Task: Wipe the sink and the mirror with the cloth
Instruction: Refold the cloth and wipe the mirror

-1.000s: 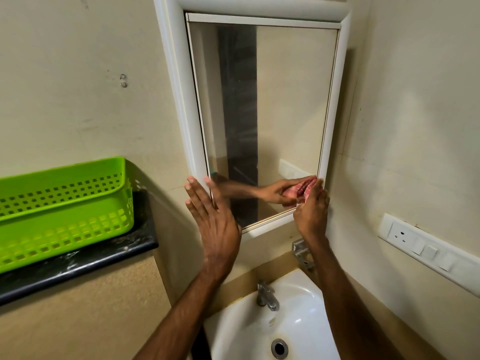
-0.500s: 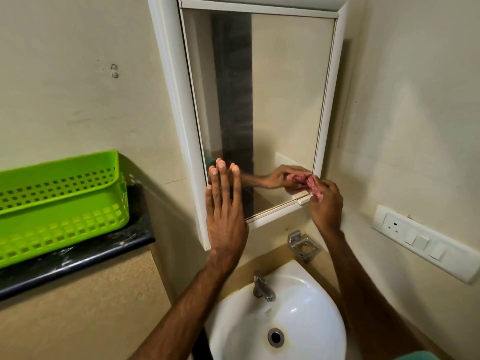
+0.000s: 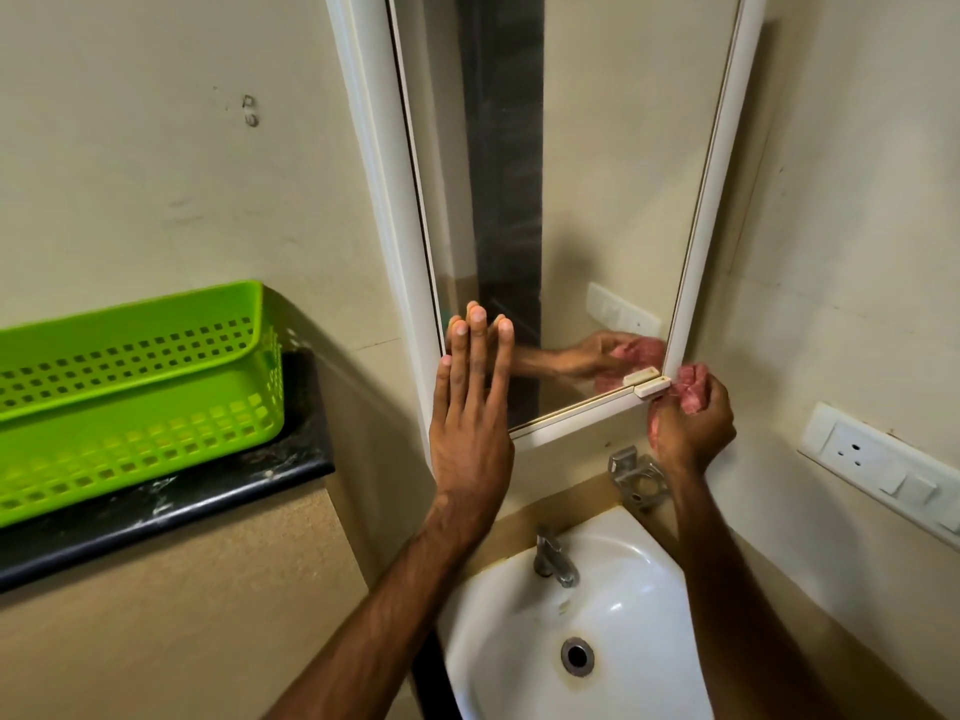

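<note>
A white-framed mirror (image 3: 597,189) hangs on the wall above a white sink (image 3: 613,605). My left hand (image 3: 470,407) lies flat with straight fingers against the mirror's lower left corner. My right hand (image 3: 691,423) grips a bunched pink cloth (image 3: 691,387) just past the mirror's lower right corner, beside a small white tab on the frame. The glass reflects that hand and the cloth.
A green plastic basket (image 3: 135,387) stands on a black counter (image 3: 156,506) at the left. A chrome tap (image 3: 556,558) sits at the back of the sink and a metal holder (image 3: 636,478) is fixed below the mirror. A socket panel (image 3: 883,470) is on the right wall.
My right hand has slid the cloth off the glass to the right, past the lower right corner of the frame. My left hand has shifted right onto the mirror's lower left corner.
</note>
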